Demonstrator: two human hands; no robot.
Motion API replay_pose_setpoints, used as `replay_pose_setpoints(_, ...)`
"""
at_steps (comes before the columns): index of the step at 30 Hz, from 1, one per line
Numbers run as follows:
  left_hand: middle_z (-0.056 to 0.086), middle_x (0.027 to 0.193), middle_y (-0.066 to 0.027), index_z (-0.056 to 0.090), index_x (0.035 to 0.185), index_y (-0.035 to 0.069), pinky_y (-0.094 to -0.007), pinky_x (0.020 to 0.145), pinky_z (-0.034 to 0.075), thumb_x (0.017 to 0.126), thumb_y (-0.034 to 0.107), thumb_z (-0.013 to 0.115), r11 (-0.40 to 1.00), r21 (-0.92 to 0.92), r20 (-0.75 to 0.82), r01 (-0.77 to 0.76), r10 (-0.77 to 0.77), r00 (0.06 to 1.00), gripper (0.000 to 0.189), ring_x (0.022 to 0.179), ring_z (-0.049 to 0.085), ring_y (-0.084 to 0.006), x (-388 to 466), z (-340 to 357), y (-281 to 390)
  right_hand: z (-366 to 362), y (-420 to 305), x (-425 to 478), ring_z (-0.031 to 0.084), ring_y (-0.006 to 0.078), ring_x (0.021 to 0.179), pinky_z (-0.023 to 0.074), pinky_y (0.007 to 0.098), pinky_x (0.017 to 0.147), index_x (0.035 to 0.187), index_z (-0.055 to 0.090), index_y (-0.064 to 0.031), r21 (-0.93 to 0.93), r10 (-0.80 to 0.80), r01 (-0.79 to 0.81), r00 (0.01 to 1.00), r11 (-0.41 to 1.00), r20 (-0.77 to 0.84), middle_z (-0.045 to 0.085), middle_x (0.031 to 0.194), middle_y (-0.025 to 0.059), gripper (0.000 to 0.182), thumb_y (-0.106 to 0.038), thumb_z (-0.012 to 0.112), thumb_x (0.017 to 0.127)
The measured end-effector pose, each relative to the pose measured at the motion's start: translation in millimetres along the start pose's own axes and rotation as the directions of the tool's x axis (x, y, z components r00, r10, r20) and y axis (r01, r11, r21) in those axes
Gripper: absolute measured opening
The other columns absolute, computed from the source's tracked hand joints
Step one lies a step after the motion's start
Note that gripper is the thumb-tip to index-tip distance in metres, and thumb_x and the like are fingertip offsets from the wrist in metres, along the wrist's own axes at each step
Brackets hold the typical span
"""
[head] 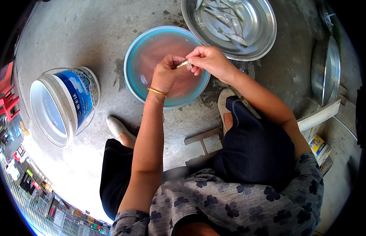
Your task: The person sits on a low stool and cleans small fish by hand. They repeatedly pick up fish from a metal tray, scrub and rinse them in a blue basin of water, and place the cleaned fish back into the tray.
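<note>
Above a round blue plastic basin (130, 85) of cloudy reddish water, my left hand (168, 70), with a gold bangle at its wrist, holds a small silvery fish (182, 63) between thumb and fingers. My right hand (209, 61) meets it from the right, its thumb and fingertips pinched at the fish's near end; whether they grip the fish or a part of it is hard to tell. Beyond my right hand, several slender silver fish (234, 38) lie in a wide stainless steel basin (264, 29). A pale scrap shows in the reddish water at the left.
A white plastic bucket (72, 109) with a blue printed label and wire handle is on the concrete floor at left. Another metal basin (332, 72) leans at far right, near a ridged white pipe (318, 115). A red plastic stool (6, 104) is at far left.
</note>
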State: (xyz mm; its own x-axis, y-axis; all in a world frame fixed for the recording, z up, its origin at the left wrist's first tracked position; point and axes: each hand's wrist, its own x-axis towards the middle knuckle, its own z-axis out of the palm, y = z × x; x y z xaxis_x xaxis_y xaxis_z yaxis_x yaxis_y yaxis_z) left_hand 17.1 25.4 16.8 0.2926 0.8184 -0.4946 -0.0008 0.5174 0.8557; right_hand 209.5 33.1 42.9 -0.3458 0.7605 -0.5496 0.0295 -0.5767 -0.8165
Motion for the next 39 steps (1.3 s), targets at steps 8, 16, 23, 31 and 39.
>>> replay_pose_setpoints(8,0.069,0.095,-0.0057,0.064,0.103,-0.001,-0.0241,0.077,0.051,0.084,0.009,0.076,0.999,0.030,-0.014,-0.011,0.012,1.000,0.024,0.085,0.063,-0.0101,0,2,5,-7,2,1,0.059,0.0085,0.070,0.0500,0.0230,0.061,0.104,0.064,0.0016,-0.045,-0.020,0.019,0.999,0.999,-0.026,0.064,0.082,0.0048,0.020,-0.016,0.061,0.095)
replay_pose_setpoints(16,0.068,0.099,-0.0081,0.062,0.118,-0.005,-0.0242,0.073,0.053,0.089,0.004,0.066,0.995,0.029,0.060,0.093,-0.095,0.994,0.031,0.083,0.066,-0.0134,1,-7,8,-7,5,3,0.059,0.0087,0.073,0.0495,0.0230,0.063,0.102,0.063,0.0004,-0.036,-0.054,0.050,0.994,0.998,-0.094,0.063,0.086,0.0038,0.018,-0.016,0.063,0.094)
replay_pose_setpoints(23,0.068,0.100,-0.0113,0.058,0.123,-0.008,-0.0307,0.083,0.057,0.092,0.002,0.058,0.935,-0.287,0.094,0.207,-0.188,0.978,0.033,0.091,0.069,-0.0217,-6,-14,23,-14,-1,3,0.061,0.0108,0.076,0.0517,0.0248,0.068,0.109,0.061,0.0023,-0.060,-0.039,0.038,0.999,0.997,-0.013,0.064,0.090,0.0052,0.021,-0.014,0.060,0.096)
replay_pose_setpoints(31,0.069,0.104,-0.0143,0.063,0.114,-0.006,-0.0320,0.086,0.058,0.091,0.000,0.060,0.954,-0.230,0.001,0.195,-0.200,0.980,0.024,0.094,0.069,-0.0239,2,-8,8,-1,5,0,0.065,0.0117,0.079,0.0539,0.0265,0.073,0.118,0.061,0.0003,-0.266,-0.119,0.121,0.993,0.956,0.024,0.068,0.091,0.0073,0.023,-0.010,0.054,0.098)
replay_pose_setpoints(39,0.069,0.102,-0.0150,0.060,0.112,-0.007,-0.0307,0.081,0.059,0.089,0.003,0.066,0.894,-0.389,0.081,0.223,-0.208,0.975,0.026,0.088,0.070,-0.0220,-1,-15,10,3,9,0,0.068,0.0189,0.077,0.0540,0.0309,0.071,0.111,0.063,-0.0022,-0.410,-0.370,0.331,0.929,0.850,-0.018,0.070,0.089,0.0113,0.020,-0.006,0.057,0.093)
